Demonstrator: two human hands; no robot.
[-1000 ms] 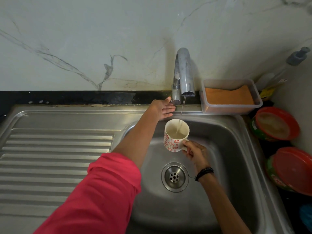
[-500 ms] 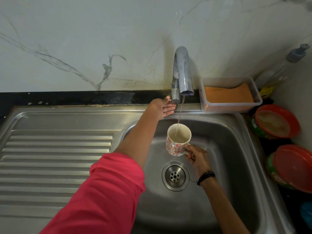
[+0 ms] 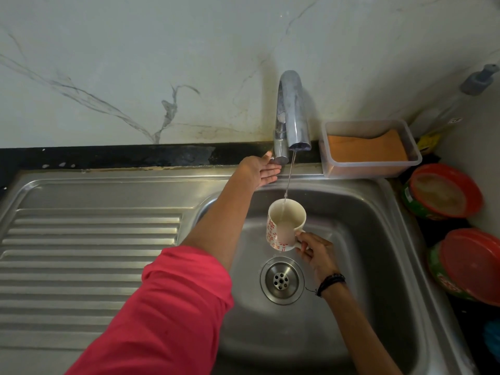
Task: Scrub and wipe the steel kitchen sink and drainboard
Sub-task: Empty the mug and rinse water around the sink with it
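Observation:
A steel sink basin (image 3: 365, 239) with a round drain (image 3: 282, 280) lies at the centre right, and its ribbed drainboard (image 3: 89, 253) stretches to the left. My right hand (image 3: 315, 250) grips the handle of a white mug (image 3: 284, 226) with red flowers, held over the basin under a thin stream from the chrome tap (image 3: 293, 115). Water is collecting in the mug. My left hand (image 3: 261, 171) reaches to the base of the tap with fingers straight, its thumb touching the tap lever.
A clear plastic box (image 3: 370, 169) holding an orange sponge sits on the sink rim right of the tap. Two red-lidded tubs (image 3: 446, 193) (image 3: 470, 266) stand along the right edge. A pump bottle (image 3: 479, 79) stands in the far right corner against the marble wall.
The mug has sunk lower into the basin, away from the spout, and tilted a little. My left hand has stayed at the tap base.

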